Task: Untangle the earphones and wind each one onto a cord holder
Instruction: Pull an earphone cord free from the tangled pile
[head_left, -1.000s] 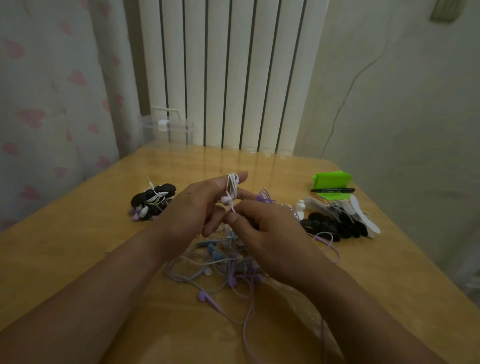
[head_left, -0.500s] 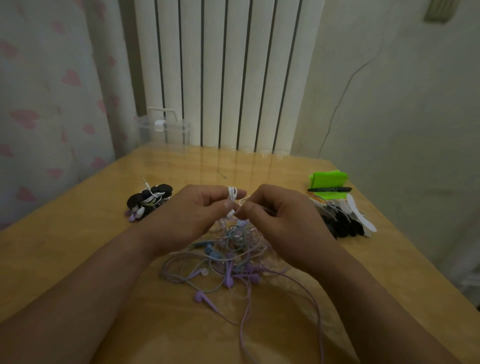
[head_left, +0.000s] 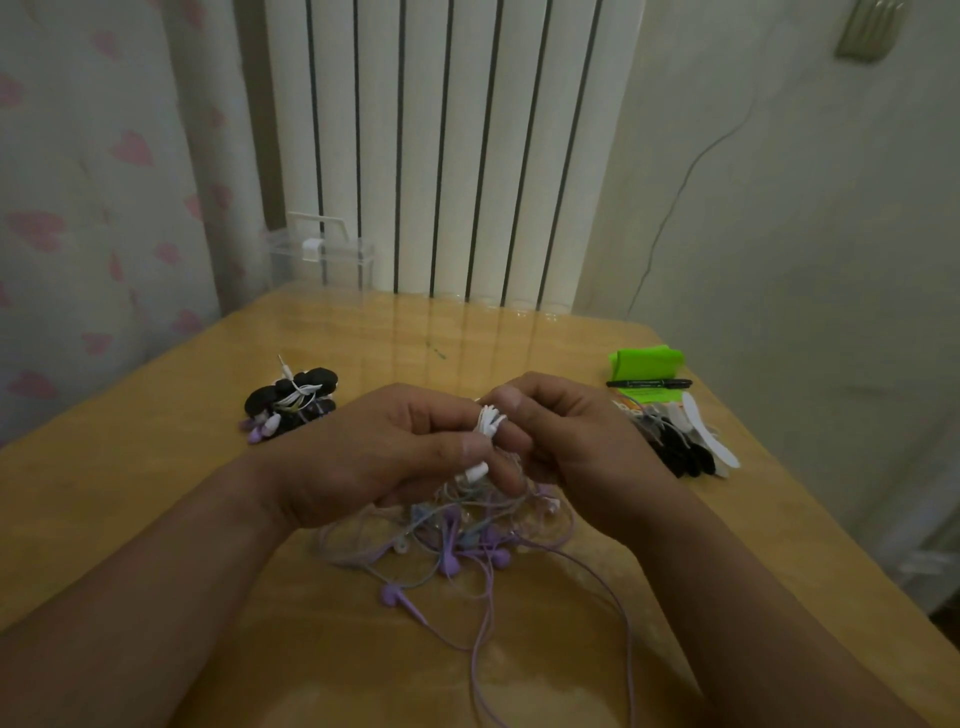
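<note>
Closer together than a second ago, both hands work just above the tangle (head_left: 457, 540) on the counter (head_left: 130, 467): left hand (head_left: 363, 457) and right hand (head_left: 587, 447) share a pinching grip on the white earphone coil (head_left: 488, 422), upright between them; spare cord holders (head_left: 685, 441) lie beyond and right of the tangle.

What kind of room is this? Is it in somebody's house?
Probably a room in a home. A tall white ribbed radiator stands against the wall, a pale curtain with pink hearts hangs on the left, and a glossy wooden table is pushed into the corner.
</note>
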